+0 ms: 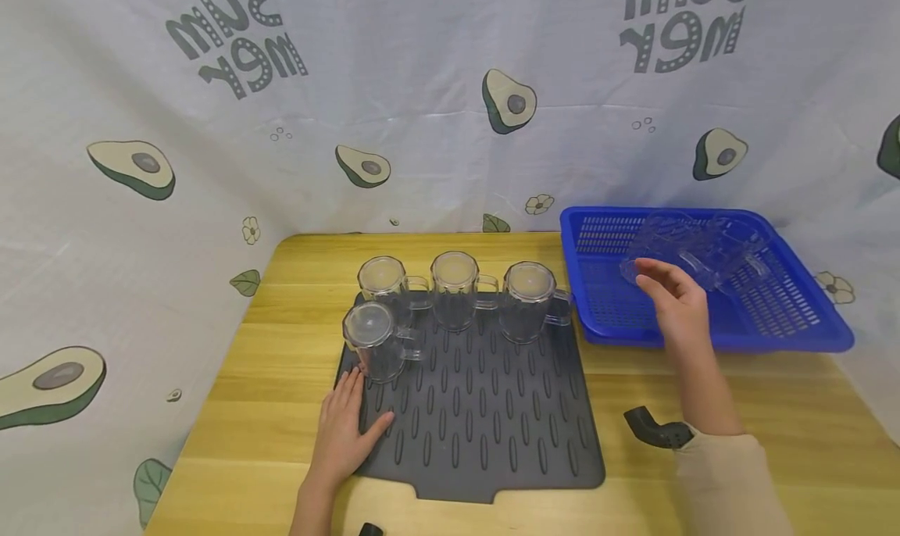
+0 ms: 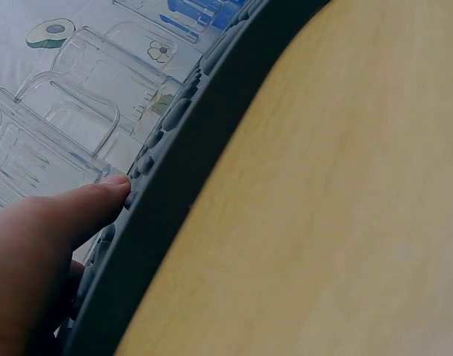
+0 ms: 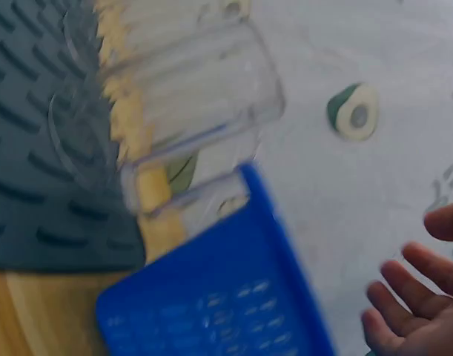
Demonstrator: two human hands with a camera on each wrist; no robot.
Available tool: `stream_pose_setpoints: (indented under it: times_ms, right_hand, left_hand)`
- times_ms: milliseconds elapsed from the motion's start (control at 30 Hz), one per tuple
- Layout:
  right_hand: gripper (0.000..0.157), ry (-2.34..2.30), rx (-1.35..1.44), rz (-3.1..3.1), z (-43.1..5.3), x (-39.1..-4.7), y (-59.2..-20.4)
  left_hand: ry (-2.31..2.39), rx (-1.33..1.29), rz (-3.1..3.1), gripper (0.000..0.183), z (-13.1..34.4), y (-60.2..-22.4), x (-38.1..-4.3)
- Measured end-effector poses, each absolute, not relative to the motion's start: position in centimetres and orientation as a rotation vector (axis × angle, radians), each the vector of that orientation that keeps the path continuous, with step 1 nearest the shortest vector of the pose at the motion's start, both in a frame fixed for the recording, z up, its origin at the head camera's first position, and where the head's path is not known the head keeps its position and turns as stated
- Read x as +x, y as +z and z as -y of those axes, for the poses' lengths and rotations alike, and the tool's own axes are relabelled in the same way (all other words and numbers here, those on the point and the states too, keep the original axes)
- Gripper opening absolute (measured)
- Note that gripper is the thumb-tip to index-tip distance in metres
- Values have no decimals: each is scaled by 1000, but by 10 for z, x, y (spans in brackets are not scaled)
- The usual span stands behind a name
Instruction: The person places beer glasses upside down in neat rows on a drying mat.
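Fingers of the bare right hand [image 1: 676, 301], bent loosely and grasping nothing, hang over the near part of the blue perforated plastic basket [image 1: 738, 341] at the right, just short of the transparent handled mugs [image 1: 727, 247] lying in it. Left-hand fingers, also released, lie flat on the left edge of the dark grey ridged mat [image 1: 478, 473], beside the near-left transparent mug [image 1: 369, 341]; whether they touch it I cannot tell. Three more transparent mugs [image 1: 453, 290] stand in a row along the mat's far edge, seemingly bottoms up, handles to the right.

To take a mug from the basket well, I would grip one body or handle firmly and free it gently, as the mugs seem to overlap. Lifting above the rim avoids knocks, while the left hand's light pressure should steady the mat.
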State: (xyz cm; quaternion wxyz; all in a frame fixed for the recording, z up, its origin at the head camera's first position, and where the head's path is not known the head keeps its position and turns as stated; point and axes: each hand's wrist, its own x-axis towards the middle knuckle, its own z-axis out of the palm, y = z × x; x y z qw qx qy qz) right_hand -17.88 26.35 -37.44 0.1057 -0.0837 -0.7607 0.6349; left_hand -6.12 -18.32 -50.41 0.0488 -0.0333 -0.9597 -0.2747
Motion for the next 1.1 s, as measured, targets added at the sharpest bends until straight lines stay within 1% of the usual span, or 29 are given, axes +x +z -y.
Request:
stream_pose_setpoints:
  times_ms: [67, 200, 300, 467, 567, 700, 1100]
  right_hand:
    - [25, 1851, -383, 2175, -271, -186, -380]
    - [31, 1759, -590, 2126, -285, -199, -389]
    - [39, 1676, -643, 2160, -293, -205, -394]
    - [46, 1539, -694, 2296, -304, -214, -395]
    - [51, 1453, -696, 2389, -309, -219, -394]
    - [57, 1324, -613, 2525, -317, -226, -395]
    - [67, 1181, -516, 2738, -326, -238, -400]
  left_hand:
    - [-834, -109, 2908, 86, 183, -504, -61]
    - [-814, -134, 2847, 84, 182, -505, -60]
    - [-812, -140, 2815, 83, 182, -506, -59]
    - [-814, -126, 2863, 84, 183, -505, -60]
    - [-820, -112, 2904, 84, 183, -503, -61]
    - [-826, -110, 2911, 85, 183, -502, -61]
    - [-797, -125, 2871, 84, 183, -505, -61]
